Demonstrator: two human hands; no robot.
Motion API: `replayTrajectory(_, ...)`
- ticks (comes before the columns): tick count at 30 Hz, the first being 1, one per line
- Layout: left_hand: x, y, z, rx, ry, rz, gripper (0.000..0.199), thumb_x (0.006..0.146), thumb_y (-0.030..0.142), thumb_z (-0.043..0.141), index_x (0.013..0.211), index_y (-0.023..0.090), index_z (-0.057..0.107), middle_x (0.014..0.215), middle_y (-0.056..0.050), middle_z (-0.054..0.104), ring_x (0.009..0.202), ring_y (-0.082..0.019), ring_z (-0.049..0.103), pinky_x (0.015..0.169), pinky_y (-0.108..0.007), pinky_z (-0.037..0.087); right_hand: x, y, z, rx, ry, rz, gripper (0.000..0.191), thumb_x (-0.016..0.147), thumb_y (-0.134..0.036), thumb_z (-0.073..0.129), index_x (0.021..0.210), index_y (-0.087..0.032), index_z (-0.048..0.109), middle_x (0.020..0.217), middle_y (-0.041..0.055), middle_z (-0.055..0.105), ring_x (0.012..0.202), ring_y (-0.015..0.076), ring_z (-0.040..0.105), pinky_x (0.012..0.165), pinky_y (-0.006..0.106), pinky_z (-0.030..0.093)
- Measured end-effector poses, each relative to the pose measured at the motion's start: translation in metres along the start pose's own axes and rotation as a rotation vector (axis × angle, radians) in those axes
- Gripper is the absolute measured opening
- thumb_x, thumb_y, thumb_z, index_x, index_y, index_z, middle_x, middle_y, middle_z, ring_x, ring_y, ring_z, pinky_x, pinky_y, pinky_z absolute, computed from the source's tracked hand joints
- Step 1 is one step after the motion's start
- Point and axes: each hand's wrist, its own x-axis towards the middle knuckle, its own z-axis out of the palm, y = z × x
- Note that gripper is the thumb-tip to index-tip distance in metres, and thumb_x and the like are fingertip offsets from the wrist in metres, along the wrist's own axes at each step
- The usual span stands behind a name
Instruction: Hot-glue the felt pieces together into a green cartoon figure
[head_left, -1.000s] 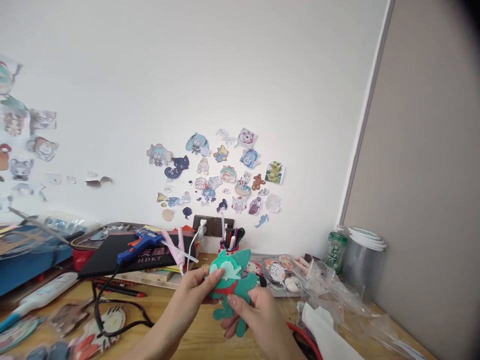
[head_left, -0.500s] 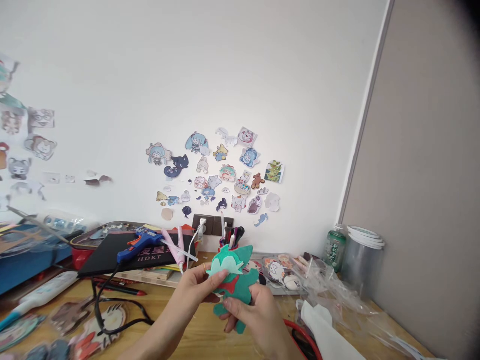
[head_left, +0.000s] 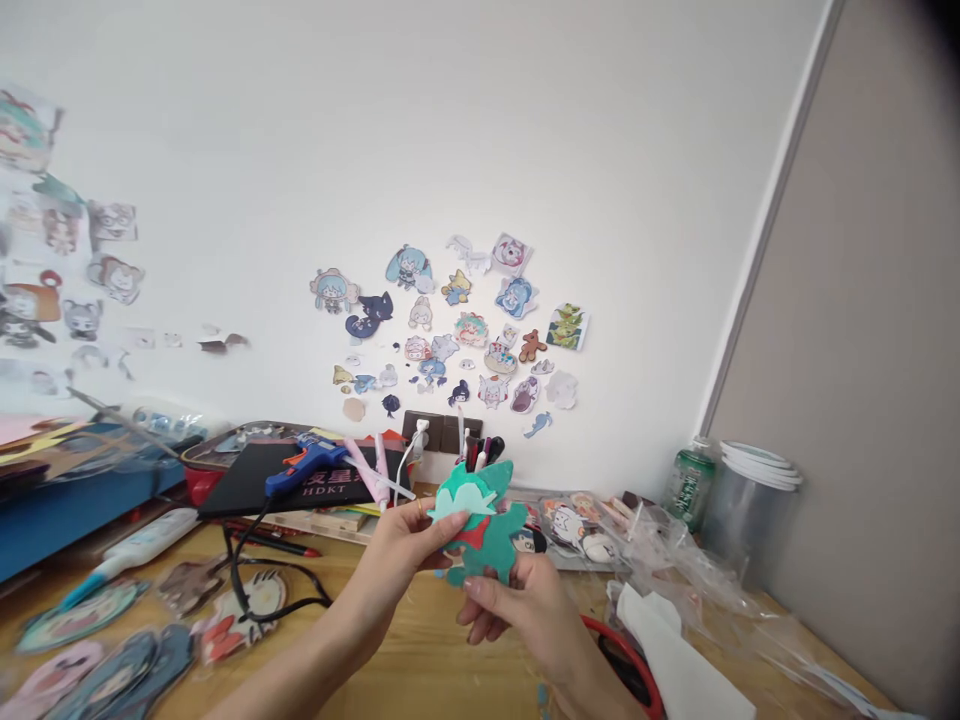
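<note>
A green felt figure (head_left: 491, 552) with a lighter mint piece and a red patch is held up above the wooden table. My left hand (head_left: 416, 545) pinches its upper left part, thumb lying across the mint piece. At its lower right edge, my right hand (head_left: 510, 605) grips the green felt between thumb and fingers. The fingers behind the felt are partly hidden.
A blue glue gun (head_left: 307, 465) rests on a black box (head_left: 247, 480) at the back left. Red-handled scissors (head_left: 626, 660) and white sheets (head_left: 675, 650) lie right. Cutouts (head_left: 247, 610) lie left. A green can (head_left: 690, 485) stands back right.
The view has shifted, so the scene sits farther right and slightly higher on the left. Both hands still hold the felt figure, and less of its bottom edge shows below the right thumb.
</note>
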Motion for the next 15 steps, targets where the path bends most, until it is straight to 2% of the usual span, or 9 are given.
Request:
replayTrajectory(5,-0.001,0.0,-0.002,-0.038,-0.008,0.007,0.031,0.066,0.04,0.07,0.081,0.014,0.066,0.075,-0.005,0.069,0.066,-0.014,0.059,0.059,-0.019,0.042,-0.003,0.003,-0.007,-0.172,-0.085,0.026,0.032,0.064,-0.045,0.067,0.065,-0.013,0.064,0.063,0.0044,0.067,0.057,0.0138,0.061,0.055,0.025,0.042)
replayTrajectory(7,-0.001,0.0,-0.002,-0.066,-0.013,0.006,0.029,0.068,0.039,0.07,0.082,0.013,0.066,0.076,-0.005,0.069,0.065,-0.013,0.058,0.059,-0.018,0.043,-0.006,0.003,-0.014,-0.244,-0.126,0.045,0.03,0.057,-0.035,0.074,0.076,-0.014,0.067,0.071,0.0047,0.069,0.064,0.016,0.062,0.058,0.026,0.044)
replayTrajectory(10,-0.003,0.0,-0.001,-0.139,-0.052,-0.022,0.026,0.071,0.036,0.068,0.082,0.013,0.066,0.075,-0.005,0.068,0.065,-0.011,0.058,0.059,-0.016,0.043,-0.009,0.0,-0.027,-0.305,-0.192,0.039,0.043,0.049,-0.018,0.077,0.091,-0.019,0.066,0.09,0.0056,0.068,0.076,0.0196,0.062,0.06,0.027,0.046)
replayTrajectory(12,-0.004,0.001,0.0,-0.199,-0.098,-0.069,0.024,0.076,0.036,0.063,0.086,0.014,0.066,0.081,-0.005,0.068,0.068,-0.012,0.06,0.062,-0.018,0.045,-0.008,-0.003,-0.033,-0.295,-0.186,-0.008,0.036,0.057,-0.017,0.071,0.092,-0.021,0.066,0.095,0.0051,0.067,0.081,0.0194,0.062,0.066,0.029,0.047)
replayTrajectory(15,-0.007,0.002,-0.001,-0.361,-0.206,-0.187,0.028,0.083,0.034,0.051,0.099,0.015,0.063,0.098,-0.008,0.066,0.084,-0.016,0.062,0.071,-0.021,0.047,-0.004,-0.008,-0.036,-0.226,-0.047,-0.1,0.029,0.075,-0.027,0.058,0.103,-0.02,0.059,0.1,0.007,0.065,0.085,0.0182,0.062,0.073,0.032,0.048)
